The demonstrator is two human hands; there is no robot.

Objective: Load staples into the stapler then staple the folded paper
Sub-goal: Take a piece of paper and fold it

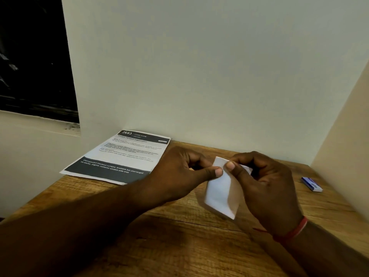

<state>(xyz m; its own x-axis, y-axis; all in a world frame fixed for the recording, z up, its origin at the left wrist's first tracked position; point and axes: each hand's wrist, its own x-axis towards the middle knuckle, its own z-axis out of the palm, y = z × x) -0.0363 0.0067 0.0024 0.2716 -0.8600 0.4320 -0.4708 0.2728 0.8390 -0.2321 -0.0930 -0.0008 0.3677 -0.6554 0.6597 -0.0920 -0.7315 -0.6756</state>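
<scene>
A folded white paper [218, 191] is held just above the wooden table [179, 236], between both hands. My left hand [179, 170] pinches its upper left edge with thumb and fingers. My right hand [265, 184] pinches the top edge from the right, and a red thread band sits on that wrist. A small blue and white staple box [311, 184] lies on the table to the right, apart from my hands. No stapler is visible.
A printed sheet [119, 156] with dark header and footer bands lies flat at the table's back left, against the white wall. A beige side panel [343, 146] closes off the right. A dark window sits at the upper left.
</scene>
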